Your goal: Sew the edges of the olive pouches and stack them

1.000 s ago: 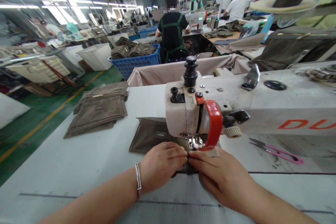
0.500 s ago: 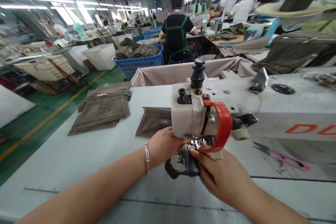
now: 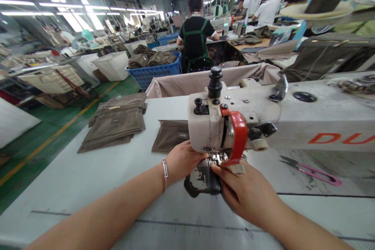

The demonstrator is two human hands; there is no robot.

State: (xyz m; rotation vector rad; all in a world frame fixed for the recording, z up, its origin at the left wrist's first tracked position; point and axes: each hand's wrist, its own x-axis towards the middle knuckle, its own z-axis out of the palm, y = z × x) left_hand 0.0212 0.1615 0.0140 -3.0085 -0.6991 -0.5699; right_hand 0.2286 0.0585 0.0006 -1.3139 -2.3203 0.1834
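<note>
A: Where's the piece?

B: Our dark fabric piece [image 3: 202,181] is at the front of the sewing machine head [image 3: 205,125], right at the presser foot [image 3: 218,159]. It sags toward us over the tabletop [image 3: 58,179], with a black edge looped at its lower left.

A: Hands?

B: Close together, one on each side of it. Right hand [image 3: 249,191] is clamped on the piece, thumb on top. Left hand [image 3: 184,160] reaches in just under the head. We can't tell if its fingers are gripping or only touching the cloth.

A: What's around them?

B: Red guard [image 3: 236,133] on the head, just above the right hand. Brown pouch panel [image 3: 170,136] lies flat, just left of the head. Stack of pouches [image 3: 114,123] sits further left, near the tabletop's left edge. Pink-handled snips [image 3: 313,172] lie right of the hands.

A: Past the back edge?

B: Beige cloth bin [image 3: 205,80], then a blue crate [image 3: 152,70] of folded pieces. A co-worker [image 3: 195,35] in a green-strapped apron sits beyond them, facing away.
</note>
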